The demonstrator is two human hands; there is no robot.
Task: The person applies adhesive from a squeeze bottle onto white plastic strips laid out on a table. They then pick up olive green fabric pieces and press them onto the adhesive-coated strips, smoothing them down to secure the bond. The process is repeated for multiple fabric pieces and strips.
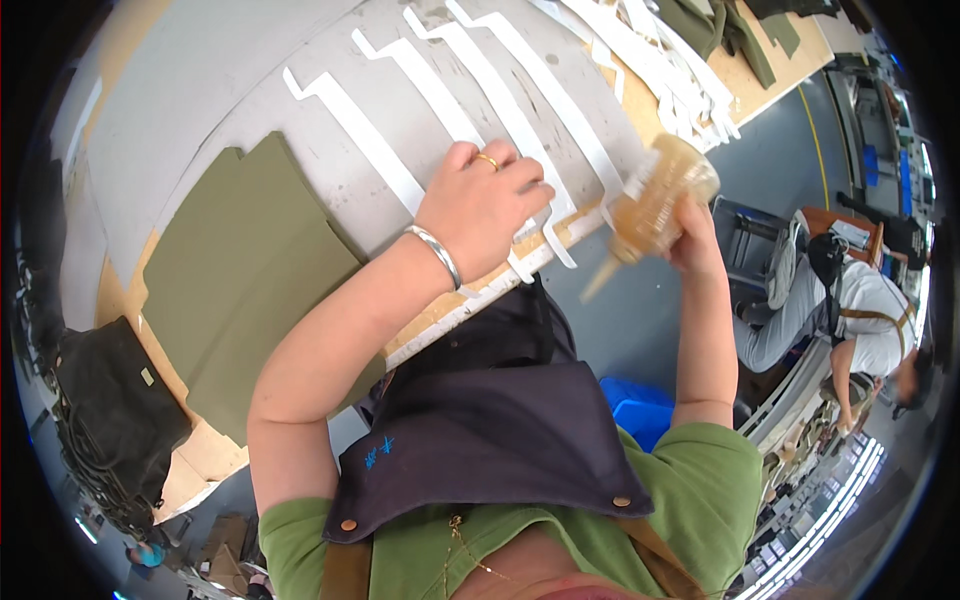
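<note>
so here the left hand (482,205) is pressed down on the near edge of the table (200,110), fingers curled together on top of one of the white strips (375,150), pinning it flat against the grey sheet (330,60) that covers the middle of the table. the right hand (693,232) is lifted off to the side, past the table edge, with its fingers clamped round a clear squeeze bottle (660,200) of amber stuff, glue by the look of it, tipped so the long nozzle points down and back toward the strips. the nozzle isn't touching anything yet, it hangs in the air just beside the edge. there are several of those white strips laid out side by side on the grey sheet, each with a little step at the far end, and a much bigger loose heap of white strips (660,70) further along the table. can't tell from this view whether any of the laid-out ones already have glue on them, nothing shiny shows up. so my guess is it's early-to-middle: strips are set out and held, bottle is in hand, and the actual gluing of this row looks like it's mostly left to do. olive fabric panels (250,270) sit flat on the left, apart from the strips, with a dark bag (115,410) beyond them.
</note>
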